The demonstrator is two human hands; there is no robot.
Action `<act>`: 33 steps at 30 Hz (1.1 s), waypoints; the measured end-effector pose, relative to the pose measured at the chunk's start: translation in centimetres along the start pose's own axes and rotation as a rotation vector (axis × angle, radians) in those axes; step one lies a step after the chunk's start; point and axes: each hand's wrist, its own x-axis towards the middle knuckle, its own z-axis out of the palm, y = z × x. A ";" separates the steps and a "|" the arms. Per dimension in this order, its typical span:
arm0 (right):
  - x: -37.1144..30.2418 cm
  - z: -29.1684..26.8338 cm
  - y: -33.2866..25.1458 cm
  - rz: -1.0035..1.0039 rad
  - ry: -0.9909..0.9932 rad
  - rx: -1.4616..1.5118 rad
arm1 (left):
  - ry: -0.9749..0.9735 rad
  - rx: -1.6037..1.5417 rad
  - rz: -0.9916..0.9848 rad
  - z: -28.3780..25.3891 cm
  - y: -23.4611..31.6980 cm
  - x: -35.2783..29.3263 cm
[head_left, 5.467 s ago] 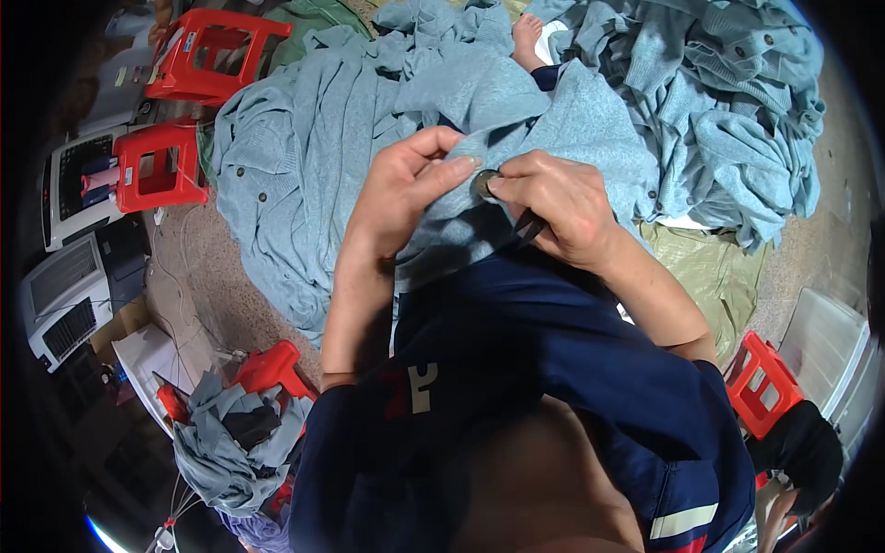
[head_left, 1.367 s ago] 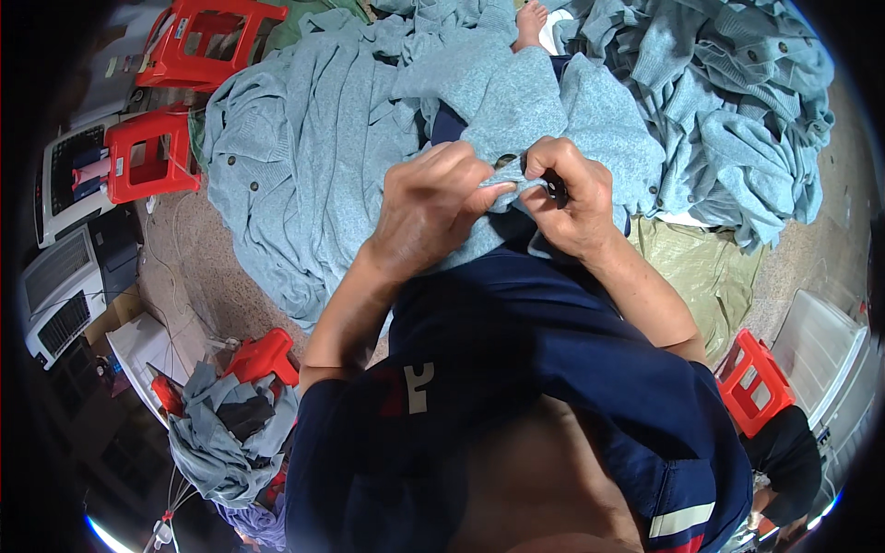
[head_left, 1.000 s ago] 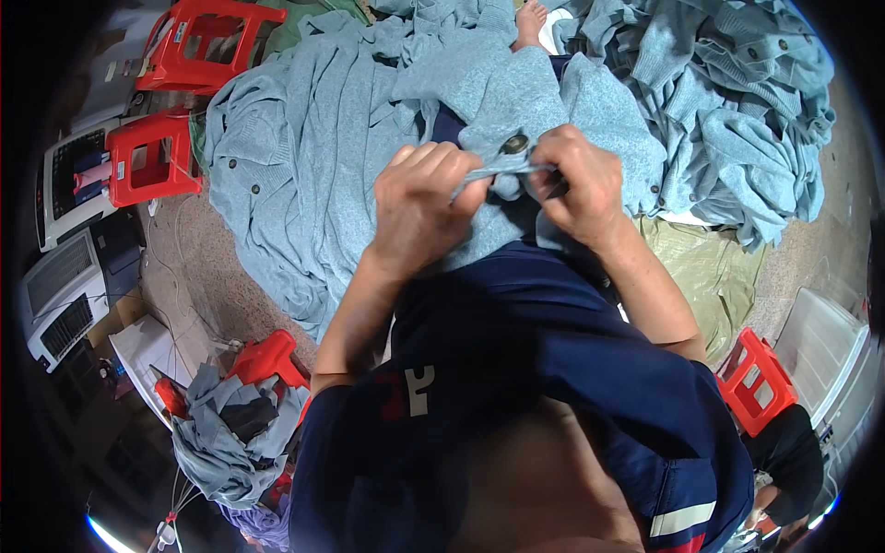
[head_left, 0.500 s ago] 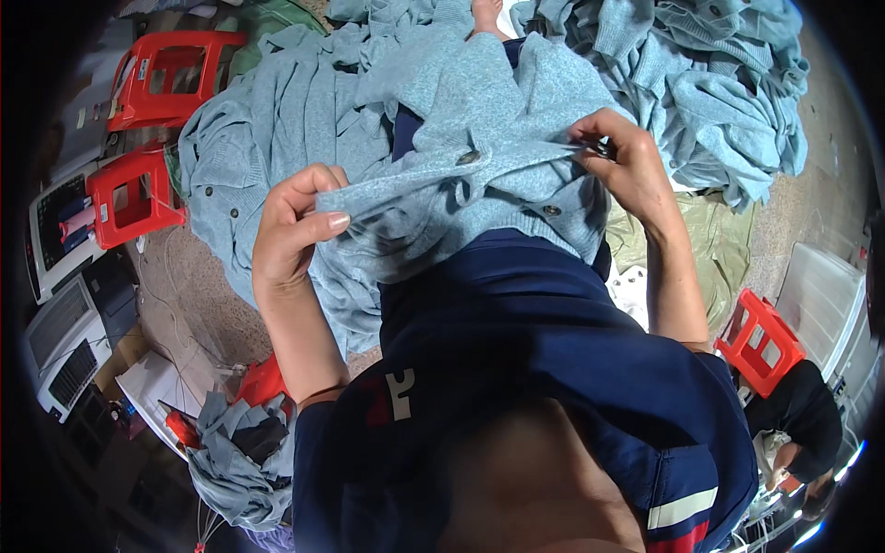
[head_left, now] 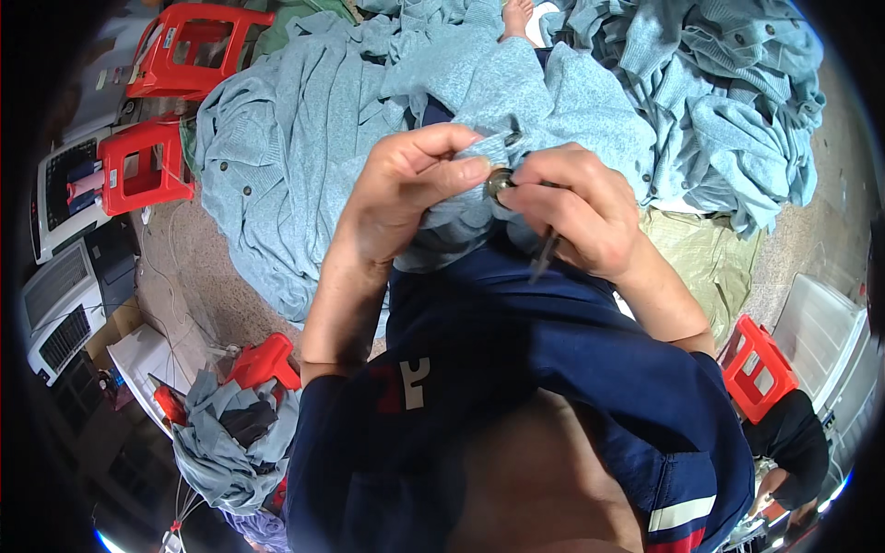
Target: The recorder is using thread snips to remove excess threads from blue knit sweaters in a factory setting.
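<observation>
A light blue knitted cardigan (head_left: 516,101) lies across my lap, and both hands meet on its edge. My left hand (head_left: 406,189) pinches a fold of the knit right beside a round dark button (head_left: 499,182). My right hand (head_left: 576,212) is closed on the button, and a thin dark tool (head_left: 542,256) sticks down out of its palm. My bare foot (head_left: 516,17) shows past the garment at the top.
More light blue cardigans are spread on the floor at the left (head_left: 277,147) and heaped at the upper right (head_left: 737,111). Red plastic stools (head_left: 143,166) stand at the left, another (head_left: 756,364) at the right near a person in black (head_left: 784,442). Grey machines (head_left: 64,304) sit at the far left.
Half a second ago my hands were spread wide, stretching the cardigan edge. They have come back together at the middle, over the button.
</observation>
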 end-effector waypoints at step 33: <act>-0.8 2.9 1.4 0.296 -0.107 -0.087 | 0.335 1.346 0.985 0.2 -2.7 1.2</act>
